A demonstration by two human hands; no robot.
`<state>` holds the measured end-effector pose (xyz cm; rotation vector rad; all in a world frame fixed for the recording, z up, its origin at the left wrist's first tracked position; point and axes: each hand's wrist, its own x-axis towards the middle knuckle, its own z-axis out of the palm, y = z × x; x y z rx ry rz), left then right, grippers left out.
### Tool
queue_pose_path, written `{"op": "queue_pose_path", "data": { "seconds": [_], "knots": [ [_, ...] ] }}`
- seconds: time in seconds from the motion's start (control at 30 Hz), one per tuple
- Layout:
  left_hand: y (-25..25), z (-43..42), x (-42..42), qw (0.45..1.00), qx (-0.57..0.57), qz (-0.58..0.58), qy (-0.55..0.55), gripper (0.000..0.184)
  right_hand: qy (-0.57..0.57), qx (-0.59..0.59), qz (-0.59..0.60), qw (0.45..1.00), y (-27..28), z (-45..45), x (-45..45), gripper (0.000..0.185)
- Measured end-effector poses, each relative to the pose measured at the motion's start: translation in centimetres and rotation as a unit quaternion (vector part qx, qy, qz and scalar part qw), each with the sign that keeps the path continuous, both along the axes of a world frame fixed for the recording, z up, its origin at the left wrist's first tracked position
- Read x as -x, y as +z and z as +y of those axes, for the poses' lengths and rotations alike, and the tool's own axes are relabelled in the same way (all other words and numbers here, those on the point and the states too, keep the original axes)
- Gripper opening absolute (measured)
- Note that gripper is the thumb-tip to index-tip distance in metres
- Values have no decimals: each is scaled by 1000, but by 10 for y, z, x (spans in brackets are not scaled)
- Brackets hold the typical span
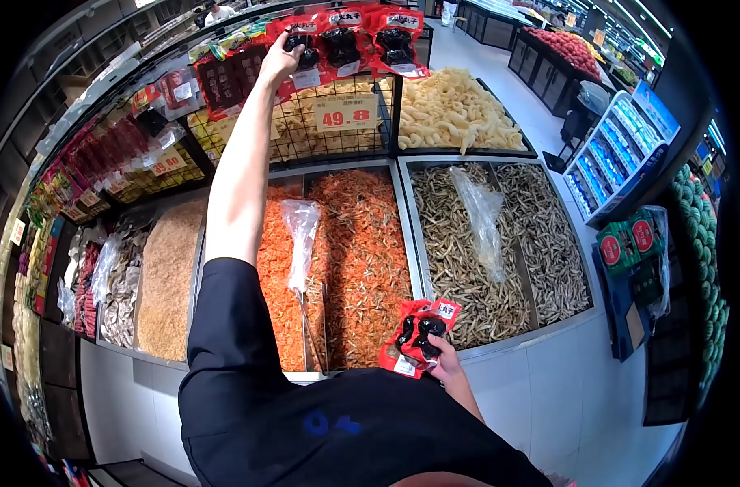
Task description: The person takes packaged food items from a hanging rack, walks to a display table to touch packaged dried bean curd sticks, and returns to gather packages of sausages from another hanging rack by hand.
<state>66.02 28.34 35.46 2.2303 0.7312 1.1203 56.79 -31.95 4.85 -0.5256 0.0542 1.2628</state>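
Note:
My left hand (282, 57) reaches up to the hanging rack, its fingers closed at the left edge of a red food packet (305, 58) with dark round pieces behind a clear window. Beside it hang more such packets, a middle red packet (342, 45) and a right red packet (396, 49). Low in front of my body, my right hand (447, 363) is closed on the lower right side of red food packets (418, 334) of the same look. They seem to overlap, and I cannot tell how many there are.
Below the rack lie bins of orange dried shrimp (362, 243) and small dried fish (548, 235), with plastic bags (301, 239) on top. A price sign (345, 114) hangs on the wire grid. To the right stand a blue-and-white display rack (617, 154) and green boxes (629, 243).

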Motion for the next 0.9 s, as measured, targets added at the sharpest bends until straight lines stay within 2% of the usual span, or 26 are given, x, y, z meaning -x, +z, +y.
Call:
{"op": "queue_pose_path", "data": {
  "seconds": [0.03, 0.07, 0.13, 0.23, 0.27, 0.3, 0.33, 0.37, 0.4, 0.43, 0.47, 0.5, 0.53, 0.6, 0.63, 0.73, 0.8, 0.9],
  "knots": [
    [5, -14, 5, 999, -16, 25, 14, 59, 2, -1, 1, 1000, -2, -1, 0, 40],
    [5, -30, 10, 993, 10, 80, 89, 59, 5, -1, 1, 1000, -4, -2, 0, 40],
    [-5, -93, 36, 981, -104, 53, 153, 59, -15, 12, -4, 1000, -4, -3, 2, 39],
    [-75, -166, 64, 962, -252, -110, 8, 40, -17, 22, 1, 1000, -13, -4, 5, 37],
    [-112, -200, 73, 986, -66, -108, -107, 33, -15, 22, 4, 1000, -13, -3, 6, 37],
    [-147, -237, 85, 987, 47, -30, -151, 29, -21, 26, 1, 999, -14, 0, 6, 37],
    [-174, -261, 100, 945, 127, 172, -246, 39, -27, 33, -3, 999, -14, 1, 7, 37],
    [-240, -275, 106, 864, 198, 308, -345, 59, -21, 39, 13, 999, -15, 3, 7, 37],
    [-262, -303, 127, 782, 228, 394, -426, 74, -20, 38, 14, 999, -12, 6, 8, 37],
    [-310, -320, 145, 759, 156, 402, -487, 72, -23, 44, 4, 999, -7, 8, 9, 37],
    [-265, -350, 159, 645, 384, 468, -466, 69, -28, 48, -9, 998, -3, 11, 7, 36],
    [-280, -366, 165, 646, 383, 467, -467, 69, -28, 42, -33, 998, -8, 12, 5, 36],
    [-302, -385, 174, 684, 442, 358, -457, 63, -28, 42, -34, 998, -11, 14, 3, 36],
    [-338, -418, 189, 725, 540, 121, -410, 52, -21, 76, -54, 995, -14, 17, -1, 36],
    [-339, -427, 191, 693, 616, 36, -373, 49, -5, 84, -65, 994, -13, 18, -5, 34],
    [-334, -428, 199, 662, 667, -2, -341, 49, 23, 120, -98, 988, -5, 22, -12, 34],
    [-336, -424, 197, 669, 669, -6, -324, 49, 30, 109, -94, 989, -2, 27, -16, 34],
    [-338, -411, 190, 732, 602, -20, -318, 46, 29, 105, -131, 985, 5, 34, -19, 35]
  ]
}}
